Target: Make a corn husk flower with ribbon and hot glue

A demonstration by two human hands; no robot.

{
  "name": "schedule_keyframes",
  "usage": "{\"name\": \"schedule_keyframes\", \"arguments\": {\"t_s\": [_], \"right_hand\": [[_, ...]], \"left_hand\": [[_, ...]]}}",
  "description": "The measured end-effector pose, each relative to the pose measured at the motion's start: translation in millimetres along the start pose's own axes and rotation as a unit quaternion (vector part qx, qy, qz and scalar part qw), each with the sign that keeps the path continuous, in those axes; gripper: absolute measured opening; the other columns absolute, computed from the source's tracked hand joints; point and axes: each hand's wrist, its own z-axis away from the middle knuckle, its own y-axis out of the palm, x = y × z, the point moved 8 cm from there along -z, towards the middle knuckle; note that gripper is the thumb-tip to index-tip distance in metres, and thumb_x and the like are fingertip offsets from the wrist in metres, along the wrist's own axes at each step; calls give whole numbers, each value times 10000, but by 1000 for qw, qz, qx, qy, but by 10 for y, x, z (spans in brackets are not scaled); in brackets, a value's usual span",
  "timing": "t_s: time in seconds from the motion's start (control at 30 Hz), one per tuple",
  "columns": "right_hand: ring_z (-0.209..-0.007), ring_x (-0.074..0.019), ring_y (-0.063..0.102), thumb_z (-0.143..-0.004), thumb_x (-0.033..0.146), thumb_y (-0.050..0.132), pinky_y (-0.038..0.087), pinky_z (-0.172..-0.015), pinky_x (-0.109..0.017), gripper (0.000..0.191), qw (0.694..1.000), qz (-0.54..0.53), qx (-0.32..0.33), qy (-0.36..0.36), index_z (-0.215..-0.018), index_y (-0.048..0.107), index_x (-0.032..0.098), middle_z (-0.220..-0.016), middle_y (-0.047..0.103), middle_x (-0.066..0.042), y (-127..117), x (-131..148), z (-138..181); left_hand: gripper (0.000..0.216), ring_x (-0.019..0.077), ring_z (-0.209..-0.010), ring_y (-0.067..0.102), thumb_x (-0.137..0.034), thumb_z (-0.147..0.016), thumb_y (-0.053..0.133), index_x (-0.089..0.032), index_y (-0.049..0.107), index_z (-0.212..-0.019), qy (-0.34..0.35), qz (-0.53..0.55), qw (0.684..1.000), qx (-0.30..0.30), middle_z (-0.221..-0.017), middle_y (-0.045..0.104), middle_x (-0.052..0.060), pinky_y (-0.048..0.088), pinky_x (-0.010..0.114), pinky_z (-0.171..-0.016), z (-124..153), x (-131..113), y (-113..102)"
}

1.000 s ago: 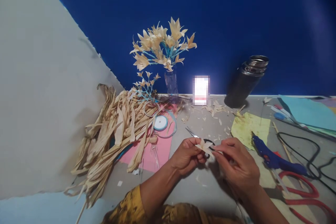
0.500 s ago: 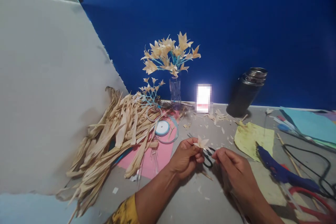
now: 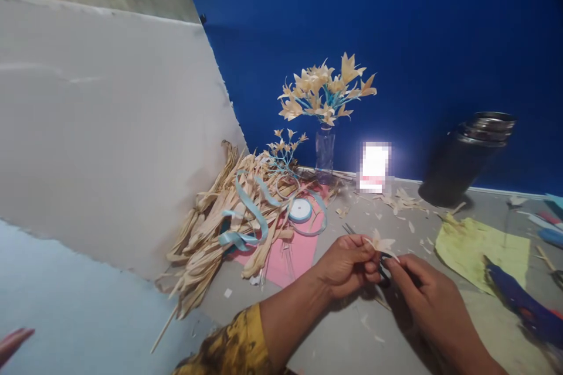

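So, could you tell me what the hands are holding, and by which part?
The left hand pinches a small husk flower at its base; the right hand touches its lower tip.

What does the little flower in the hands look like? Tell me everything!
The little flower is pale cream, with thin pointed petals spreading like a star. It looks made of dry husk, like the pile of strips on the table. It is held up above the grey table. The left hand pinches it from below with its fingertips, and the right hand touches it from the right side. Small dark scissors show just under it, between the hands.
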Motion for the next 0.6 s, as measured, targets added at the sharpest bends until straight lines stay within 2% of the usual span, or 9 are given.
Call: {"name": "schedule_keyframes", "arguments": {"t_s": [0.27,0.4,0.6], "right_hand": [[-630,-196,645,-979,591,486,453,-623,-300,479,999,32,-2,-18,-726,693,242,-701,696,-31,21,-12,-23],[-643,-198,647,-1004,555,473,442,-633,-303,467,998,47,-2,-33,-727,672,237,-698,687,-28,49,1,-9],[-643,-194,635,-1039,511,440,423,-652,-307,462,995,78,-1,-56,-727,634,232,-690,662,-18,92,-8,-5]], "left_hand": [[480,56,-517,430,-308,-517,1005,-134,592,-691,-36,-1,999,-17,-637,550,-18,336,219,-510,-5,100,-60],[460,53,-519,421,-272,-544,992,-133,581,-694,-4,9,1000,-26,-637,557,-10,321,205,-503,-10,22,-75],[461,58,-498,393,-272,-538,1000,-150,585,-696,37,-1,999,-22,-532,511,-44,289,196,-504,-2,-92,-46]]}}
